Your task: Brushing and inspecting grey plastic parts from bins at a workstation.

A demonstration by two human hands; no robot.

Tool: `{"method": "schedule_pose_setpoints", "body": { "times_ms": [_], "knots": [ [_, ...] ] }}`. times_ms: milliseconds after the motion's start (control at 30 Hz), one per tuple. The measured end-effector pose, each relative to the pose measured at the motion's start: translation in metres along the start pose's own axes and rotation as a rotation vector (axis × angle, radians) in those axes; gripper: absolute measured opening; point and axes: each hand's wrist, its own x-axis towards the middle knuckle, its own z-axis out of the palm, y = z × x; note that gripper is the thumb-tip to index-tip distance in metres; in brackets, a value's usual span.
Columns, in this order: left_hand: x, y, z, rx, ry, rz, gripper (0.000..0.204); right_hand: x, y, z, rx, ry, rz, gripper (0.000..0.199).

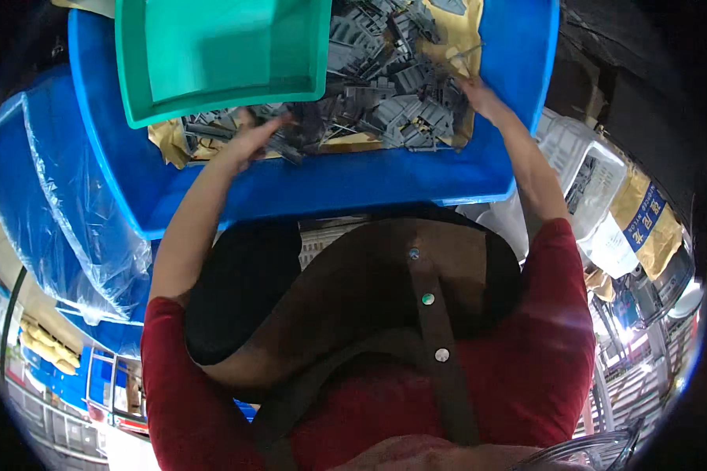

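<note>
A large blue bin point(338, 182) holds a heap of grey moulded plastic parts point(408, 118), many of them thin and ribbed, over brown paper point(471, 23). At the heap's near left, below a green tray, my left hand point(251, 143) is open, its fingers apart and close to dark grey pieces. My right hand point(473, 88) reaches to the heap's right side, beside the brown paper. Its fingers look closed on a thin grey plastic piece point(468, 52), though blur hides the exact grip.
The green tray point(228, 104) sits over the bin's left part. Blue containers under clear plastic film point(63, 196) stand at left. On the right are a white crate point(605, 169) with grey parts and a brown paper sack point(644, 228).
</note>
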Motion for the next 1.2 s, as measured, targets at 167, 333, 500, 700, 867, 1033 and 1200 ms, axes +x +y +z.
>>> {"method": "schedule_pose_setpoints", "body": {
  "times_ms": [167,333,500,700,867,1033,1200],
  "knots": [
    [0.016,0.001,0.013,-0.213,-0.165,-0.142,0.097,-0.022,-0.018,0.048,0.505,-0.014,-0.134,0.055],
    [0.019,0.004,0.024,-0.497,-0.448,-0.173,0.1,-0.051,-0.068,0.026,0.87,-0.42,0.146,0.06],
    [-0.004,0.048,0.059,-0.462,-0.434,-0.222,0.061,-0.063,-0.12,0.04,1.23,-0.635,-0.05,0.074],
    [0.001,0.042,0.096,-0.752,-0.611,-0.151,0.044,-0.092,-0.098,0.011,1.182,-0.405,-0.209,0.055],
    [-0.037,0.068,0.109,-0.851,-0.809,0.005,0.054,-0.101,-0.092,-0.045,1.502,-0.589,-0.033,0.053],
    [-0.074,0.087,0.085,-0.743,-0.865,0.984,0.055,-0.119,-0.116,-0.104,1.542,-0.446,-0.137,0.044],
    [-0.101,0.098,-0.033,-0.531,-0.347,0.545,0.051,-0.124,-0.225,-0.141,1.277,-0.378,-0.667,0.067]
  ]
}}
